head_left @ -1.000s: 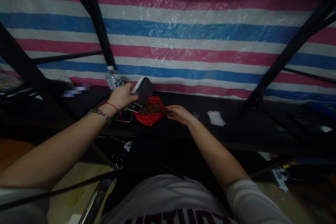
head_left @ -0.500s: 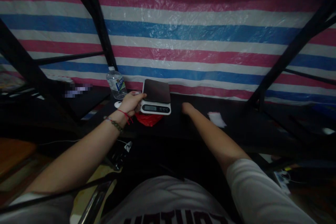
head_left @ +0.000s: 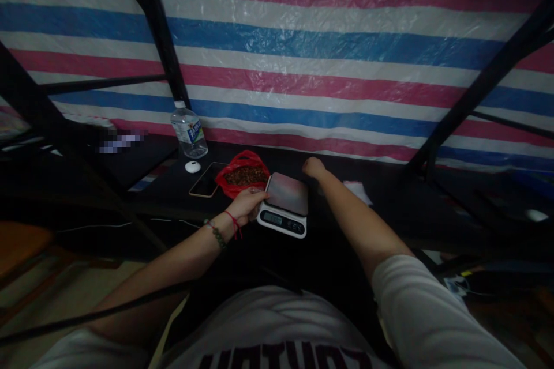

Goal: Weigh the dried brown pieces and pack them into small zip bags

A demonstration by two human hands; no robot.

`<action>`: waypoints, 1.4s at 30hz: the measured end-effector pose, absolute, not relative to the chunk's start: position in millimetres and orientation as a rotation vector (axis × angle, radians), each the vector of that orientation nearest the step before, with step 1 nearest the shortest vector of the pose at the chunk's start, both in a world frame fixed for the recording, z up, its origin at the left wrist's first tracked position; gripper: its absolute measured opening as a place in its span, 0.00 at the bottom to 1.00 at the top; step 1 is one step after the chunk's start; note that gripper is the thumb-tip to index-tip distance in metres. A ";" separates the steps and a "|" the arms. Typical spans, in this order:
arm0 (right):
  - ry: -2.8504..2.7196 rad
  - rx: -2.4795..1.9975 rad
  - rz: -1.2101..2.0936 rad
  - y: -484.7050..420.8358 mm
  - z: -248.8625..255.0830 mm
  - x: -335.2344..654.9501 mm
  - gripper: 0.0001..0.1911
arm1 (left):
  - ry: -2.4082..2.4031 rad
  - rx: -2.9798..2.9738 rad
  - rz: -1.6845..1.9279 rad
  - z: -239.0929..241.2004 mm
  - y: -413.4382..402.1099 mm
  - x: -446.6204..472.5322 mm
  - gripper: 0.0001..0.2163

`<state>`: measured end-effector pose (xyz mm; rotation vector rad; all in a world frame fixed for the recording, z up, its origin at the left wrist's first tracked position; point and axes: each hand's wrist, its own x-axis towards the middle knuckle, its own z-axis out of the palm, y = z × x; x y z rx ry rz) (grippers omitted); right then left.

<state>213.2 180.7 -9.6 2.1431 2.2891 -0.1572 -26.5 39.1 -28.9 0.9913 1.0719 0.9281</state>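
Observation:
My left hand (head_left: 247,204) grips the left edge of a white kitchen scale (head_left: 284,211) with a dark weighing plate and a small display, which sits at the near edge of the black table (head_left: 389,213). Behind it lies a red plastic bag (head_left: 242,176) open on brown pieces. My right hand (head_left: 313,166) rests curled on the table just beyond the scale's far right corner; I cannot make out anything in it. A small white packet (head_left: 358,191) lies right of my right forearm.
A phone (head_left: 208,179) lies flat left of the red bag, with a small white round object (head_left: 193,166) and a water bottle (head_left: 188,133) further back left. Black metal frame bars (head_left: 151,34) cross in front of a striped pink, blue and white tarpaulin (head_left: 329,69).
My left hand has brought the scale from behind the red bag, over it, and down to the table's near edge. My right hand moved slightly back and curled.

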 end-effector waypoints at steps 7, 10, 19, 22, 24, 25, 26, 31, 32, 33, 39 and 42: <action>2.532 2.290 -0.334 162.4 10.1 227.4 0.12 | 1.154 1.049 0.944 -41.4 51.3 -0.2 0.12; 2.635 2.350 -0.514 155.0 10.4 226.9 0.11 | 1.282 1.165 0.961 -45.1 58.0 11.1 0.11; 2.981 2.253 -0.885 132.4 15.8 206.7 0.11 | 1.549 1.357 1.092 -42.6 78.6 20.6 0.11; 3.157 2.050 -1.032 116.4 16.9 188.6 0.10 | 1.596 1.553 1.154 -41.0 70.2 17.1 0.15; 3.250 1.909 -1.095 103.1 18.8 175.4 0.09 | 1.541 1.645 1.193 -38.4 62.0 14.9 0.17; 3.288 1.849 -1.113 96.1 20.1 169.0 0.08 | 1.519 1.676 1.219 -36.6 58.1 14.0 0.17; 3.310 1.804 -1.124 89.2 21.5 163.0 0.08 | 1.507 1.699 1.243 -34.7 54.5 13.3 0.18; 3.270 1.759 -0.888 65.3 27.6 143.4 0.07 | 1.432 1.691 1.309 -29.6 43.5 11.0 0.22; 3.247 1.749 -0.839 63.3 28.6 141.7 0.07 | 1.410 1.684 1.316 -30.3 42.2 10.1 0.23; 3.230 1.731 -0.819 62.0 29.7 140.6 0.07 | 1.392 1.679 1.325 -31.4 41.1 8.9 0.23; 3.321 1.607 -0.827 51.0 29.3 138.3 0.07 | 1.348 1.694 1.395 -39.6 37.0 -2.5 0.24; 3.373 1.493 -0.847 38.7 22.3 140.8 0.03 | 1.297 1.726 1.386 -38.5 33.8 -6.0 0.25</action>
